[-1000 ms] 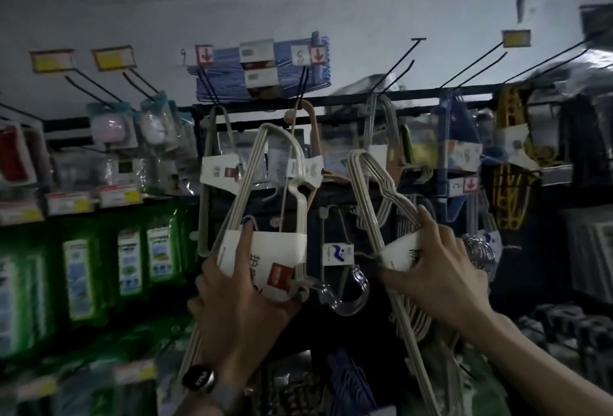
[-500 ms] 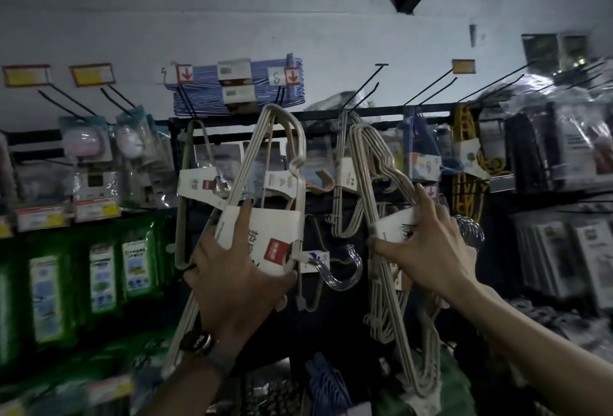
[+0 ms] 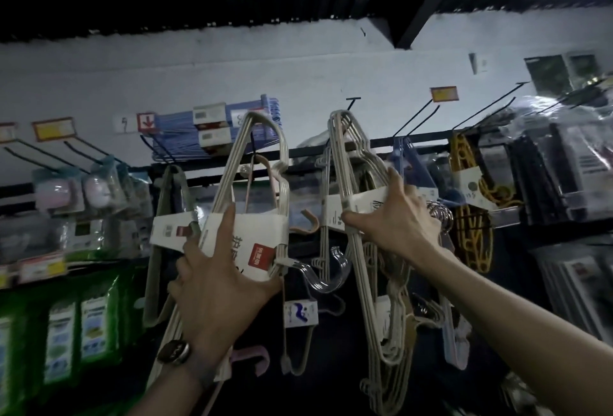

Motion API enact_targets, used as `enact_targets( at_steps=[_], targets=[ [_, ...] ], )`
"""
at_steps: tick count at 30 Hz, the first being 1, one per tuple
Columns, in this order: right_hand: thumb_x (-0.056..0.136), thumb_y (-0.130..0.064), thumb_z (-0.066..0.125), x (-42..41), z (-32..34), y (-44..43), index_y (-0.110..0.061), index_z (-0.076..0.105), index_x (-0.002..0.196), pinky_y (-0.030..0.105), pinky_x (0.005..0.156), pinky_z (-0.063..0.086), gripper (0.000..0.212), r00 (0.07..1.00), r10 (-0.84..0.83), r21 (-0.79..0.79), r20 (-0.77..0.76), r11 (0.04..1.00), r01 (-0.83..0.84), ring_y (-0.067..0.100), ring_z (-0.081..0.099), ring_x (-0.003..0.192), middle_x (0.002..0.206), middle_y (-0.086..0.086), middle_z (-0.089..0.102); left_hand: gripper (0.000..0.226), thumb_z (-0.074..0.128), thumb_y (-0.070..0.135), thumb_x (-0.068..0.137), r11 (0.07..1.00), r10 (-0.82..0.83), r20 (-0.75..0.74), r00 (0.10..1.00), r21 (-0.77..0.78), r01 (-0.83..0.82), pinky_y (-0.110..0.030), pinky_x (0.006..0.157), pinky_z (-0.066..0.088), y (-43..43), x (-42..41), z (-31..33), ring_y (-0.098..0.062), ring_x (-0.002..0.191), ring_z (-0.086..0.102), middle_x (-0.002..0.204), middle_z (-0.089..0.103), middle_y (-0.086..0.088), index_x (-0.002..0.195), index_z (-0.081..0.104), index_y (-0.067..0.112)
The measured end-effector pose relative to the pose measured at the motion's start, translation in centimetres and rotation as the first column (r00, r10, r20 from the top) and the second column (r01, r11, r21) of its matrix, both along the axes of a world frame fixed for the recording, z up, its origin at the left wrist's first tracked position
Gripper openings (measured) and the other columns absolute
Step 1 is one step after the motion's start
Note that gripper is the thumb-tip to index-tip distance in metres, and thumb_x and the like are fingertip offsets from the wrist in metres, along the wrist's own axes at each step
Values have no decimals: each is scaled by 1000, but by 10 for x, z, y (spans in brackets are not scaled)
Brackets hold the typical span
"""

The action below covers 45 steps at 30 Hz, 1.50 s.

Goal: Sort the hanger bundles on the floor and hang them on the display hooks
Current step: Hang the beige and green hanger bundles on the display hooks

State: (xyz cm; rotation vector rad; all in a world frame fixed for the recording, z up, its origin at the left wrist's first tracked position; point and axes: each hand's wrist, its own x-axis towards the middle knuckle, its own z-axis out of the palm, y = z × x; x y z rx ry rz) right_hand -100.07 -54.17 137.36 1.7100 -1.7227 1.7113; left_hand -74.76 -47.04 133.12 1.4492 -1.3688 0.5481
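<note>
My left hand [image 3: 215,286] grips a bundle of beige hangers [image 3: 262,150] by its white paper sleeve with a red label, holding it up in front of the display rack. My right hand [image 3: 398,220] grips a second beige hanger bundle [image 3: 348,147] by its white sleeve, lifted so its top reaches the level of a black display hook [image 3: 352,101]. Both bundles hang down past my wrists. Whether either bundle is on a hook is hidden.
Black hooks [image 3: 491,107] jut from the rail [image 3: 428,137] at upper right, one with a yellow price tag [image 3: 443,93]. Blue hangers [image 3: 185,130] sit up left, yellow hangers [image 3: 471,236] right, a clear hook [image 3: 326,274] between my hands. Green packages [image 3: 59,342] fill the lower left.
Both hands have raised their hanger bundles higher toward the top hooks, and my view has tilted upward, showing more ceiling.
</note>
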Motion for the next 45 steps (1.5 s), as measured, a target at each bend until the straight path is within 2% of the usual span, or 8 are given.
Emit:
enact_targets(
  at_steps=[5,10,14,17,21,29,35,45],
  targets=[
    [34,-100,58,-22,30,-63,-30,22,155,50,78,63,144,995,96,79,36,992,-99,32,67,96,116,8,63,128,72,86,54,1000,7,-11,1000,22,-7,-64,110,32,-18,-19,11,-44,140,29,157,21,-20,151,-9,63],
    [28,-107,57,-35,35,-87,-42,15,150,59,88,58,144,990,94,24,107,995,-97,42,60,112,137,18,50,140,75,84,48,999,49,-8,999,19,-49,-66,112,30,-35,-34,11,-43,144,28,164,15,-20,154,-13,57],
    [24,-113,48,-42,36,-97,-39,15,150,60,85,59,150,986,106,-4,130,994,-106,43,62,110,134,18,52,146,73,89,46,996,84,5,996,23,-84,-66,112,28,-43,-44,6,-44,144,28,164,15,-22,154,-19,54],
    [39,-99,65,-43,40,-99,-27,19,155,55,94,56,144,980,151,6,134,988,-153,42,53,119,142,22,44,143,69,93,48,996,85,23,996,-3,-85,-63,112,32,-46,-51,3,-43,142,29,160,19,-24,153,-21,55],
    [41,-95,68,-46,50,-102,-30,16,156,58,102,49,142,985,82,3,153,996,-84,42,45,130,149,20,39,141,67,93,51,995,98,44,994,-12,-98,-61,111,30,-48,-55,4,-40,144,26,159,20,-21,153,-22,55],
    [30,-91,60,-46,71,-112,-31,25,147,59,98,51,137,982,120,-29,149,993,-117,40,45,121,134,16,41,142,61,98,49,986,165,79,983,8,-166,-62,108,33,-52,-49,1,-39,138,31,154,24,-17,154,-21,51],
    [45,-85,74,-41,78,-118,-25,29,146,55,95,54,125,982,120,-8,143,993,-120,36,47,112,132,17,41,142,66,95,48,985,169,59,984,10,-170,-62,108,35,-53,-42,-6,-38,136,33,152,27,-13,156,-17,52],
    [14,-113,44,-37,78,-154,-32,22,144,56,86,57,155,965,177,-27,191,984,-176,40,58,107,126,16,54,144,73,89,47,980,197,30,980,20,-197,-65,106,36,-61,-33,-19,-40,136,35,149,34,-16,159,-9,49]
  ],
)
